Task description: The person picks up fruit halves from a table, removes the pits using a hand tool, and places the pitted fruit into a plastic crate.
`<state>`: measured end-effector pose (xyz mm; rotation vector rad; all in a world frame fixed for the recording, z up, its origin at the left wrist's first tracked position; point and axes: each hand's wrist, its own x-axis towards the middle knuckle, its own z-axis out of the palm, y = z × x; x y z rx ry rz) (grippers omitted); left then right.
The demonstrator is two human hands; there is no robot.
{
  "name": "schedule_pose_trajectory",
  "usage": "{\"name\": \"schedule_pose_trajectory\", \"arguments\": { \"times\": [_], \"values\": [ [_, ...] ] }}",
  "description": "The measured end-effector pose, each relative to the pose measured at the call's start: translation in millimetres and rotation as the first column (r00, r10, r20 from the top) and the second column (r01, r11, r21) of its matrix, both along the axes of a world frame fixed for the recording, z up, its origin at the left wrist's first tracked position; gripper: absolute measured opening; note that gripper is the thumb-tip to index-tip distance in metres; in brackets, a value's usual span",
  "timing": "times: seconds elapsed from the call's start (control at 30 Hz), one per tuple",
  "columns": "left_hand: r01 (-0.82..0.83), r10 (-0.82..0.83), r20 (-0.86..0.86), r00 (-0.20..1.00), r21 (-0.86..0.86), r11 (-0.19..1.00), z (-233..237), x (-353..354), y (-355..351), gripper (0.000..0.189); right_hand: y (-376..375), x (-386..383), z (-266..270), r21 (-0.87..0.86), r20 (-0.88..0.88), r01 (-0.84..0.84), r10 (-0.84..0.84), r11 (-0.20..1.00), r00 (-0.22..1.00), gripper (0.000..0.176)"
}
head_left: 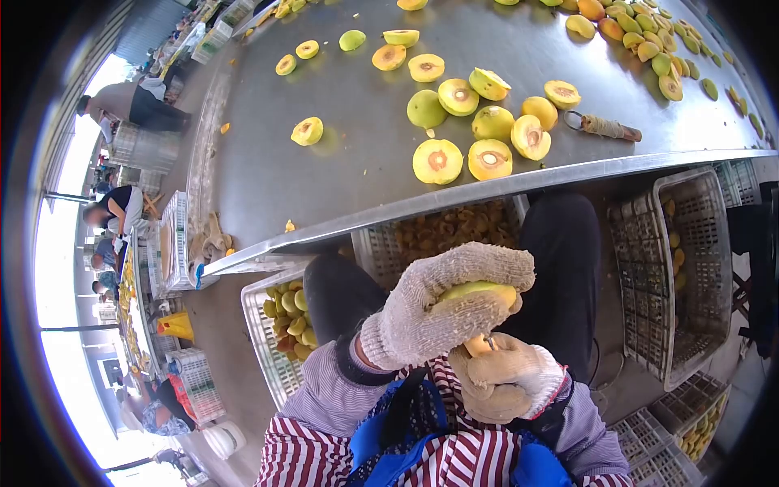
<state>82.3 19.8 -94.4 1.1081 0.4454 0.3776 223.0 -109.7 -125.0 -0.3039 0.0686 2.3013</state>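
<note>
Both hands wear knitted work gloves and meet over my lap, just in front of the table edge. My left hand (450, 304) is wrapped round a yellow-green peach (479, 294), cut side not showing. Right below it, my right hand (511, 380) is closed on a small tool (479, 346) with a pale orange handle; its tip is hidden at the underside of the left glove. On the metal table (357, 162) beyond lie several halved peaches (438, 161), some with the stone showing, and a ring-ended pitting tool (604, 127) with a cord-wrapped wooden handle.
A heap of peach halves (641, 32) covers the table's far right. Under the table edge is a crate (377, 258) of brownish pieces. A crate of peaches (264, 325) stands by my left knee, a tall crate (677, 325) at my right. People (134, 105) work at the left.
</note>
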Motion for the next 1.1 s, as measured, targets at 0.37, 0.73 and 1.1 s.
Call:
{"name": "schedule_pose_trajectory", "arguments": {
  "times": [0.37,0.73,1.1],
  "values": [
    [-0.112,0.171,0.266,0.949,-0.225,0.968,-14.8,2.3,-24.0,0.055,0.6,-3.3,9.8,-0.112,0.1,-0.011,0.022,0.994,0.995,0.02],
    [-0.222,0.286,0.115,0.951,-0.388,0.895,-23.0,0.5,-27.2,0.053,1.3,-4.4,10.3,-0.1,0.175,-0.045,0.062,0.994,0.983,0.019],
    [-0.479,0.471,-0.112,0.875,-0.341,0.809,-13.9,0.0,-12.0,0.072,-4.4,3.6,-3.2,0.032,0.055,0.143,-0.144,0.989,0.988,0.01]
  ]
}}
